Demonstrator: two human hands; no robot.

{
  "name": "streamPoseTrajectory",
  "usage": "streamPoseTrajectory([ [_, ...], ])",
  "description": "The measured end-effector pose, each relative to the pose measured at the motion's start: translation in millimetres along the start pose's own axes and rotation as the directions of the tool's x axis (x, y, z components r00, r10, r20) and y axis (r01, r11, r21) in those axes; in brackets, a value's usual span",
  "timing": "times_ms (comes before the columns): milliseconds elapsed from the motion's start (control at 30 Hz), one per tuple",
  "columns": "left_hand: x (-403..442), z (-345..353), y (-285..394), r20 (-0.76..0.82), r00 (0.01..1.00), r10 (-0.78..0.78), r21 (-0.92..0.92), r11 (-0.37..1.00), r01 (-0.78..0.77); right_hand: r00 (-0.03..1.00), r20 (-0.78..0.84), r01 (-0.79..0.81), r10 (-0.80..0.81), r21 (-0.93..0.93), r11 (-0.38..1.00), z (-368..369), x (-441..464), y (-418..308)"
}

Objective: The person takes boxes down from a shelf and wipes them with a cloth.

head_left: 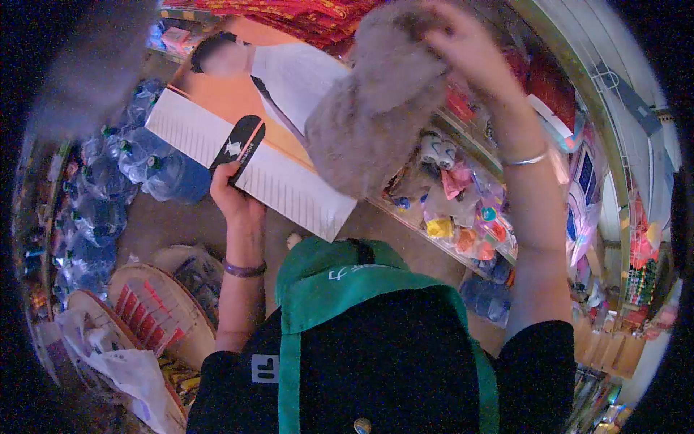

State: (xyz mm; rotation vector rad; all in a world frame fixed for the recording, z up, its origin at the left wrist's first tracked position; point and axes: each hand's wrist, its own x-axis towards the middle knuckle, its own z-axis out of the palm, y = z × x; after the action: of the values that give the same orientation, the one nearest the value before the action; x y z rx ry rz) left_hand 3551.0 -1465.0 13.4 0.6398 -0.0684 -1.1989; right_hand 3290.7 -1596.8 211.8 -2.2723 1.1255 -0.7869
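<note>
My left hand (237,194) is closed on the lower edge of a flat printed box (289,170), thumb on its front by a black label. The box is held tilted; its face carries a picture of a person in a white shirt and dark tie on orange, above a white striped strip. Raised at the upper right, my right hand (473,54) grips a grey fluffy cloth (379,108), both smeared by motion. The cloth hangs across the right part of the box and hides it; whether they touch I cannot tell.
Large water bottles (173,173) crowd the left side. Round cardboard pieces (148,304) and a white plastic bag (119,369) lie at lower left. Red patterned packs (303,18) are stacked at the back. Small colourful packaged goods (463,231) fill a low shelf on the right.
</note>
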Motion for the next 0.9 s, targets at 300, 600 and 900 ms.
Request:
streamPoseTrajectory([
  [300, -18.0, 23.6, 16.5, 0.127, 0.990, 0.059, 0.026, 0.998, -0.063, 0.995, 0.063, -0.063, 0.078, -0.214, 0.975, 63.9, -43.3, 23.7],
  [600, -19.3, 23.8, 10.0, 0.110, 0.992, 0.056, 0.006, 0.998, -0.057, 0.939, -0.094, -0.259, 0.330, 0.434, 0.863, 69.6, -75.3, 74.3],
  [900, -15.7, 23.6, 35.2, 0.110, 0.994, 0.029, 0.125, 0.991, -0.043, 0.951, -0.263, -0.107, 0.161, 0.207, 0.973, 77.7, -102.8, 56.9],
])
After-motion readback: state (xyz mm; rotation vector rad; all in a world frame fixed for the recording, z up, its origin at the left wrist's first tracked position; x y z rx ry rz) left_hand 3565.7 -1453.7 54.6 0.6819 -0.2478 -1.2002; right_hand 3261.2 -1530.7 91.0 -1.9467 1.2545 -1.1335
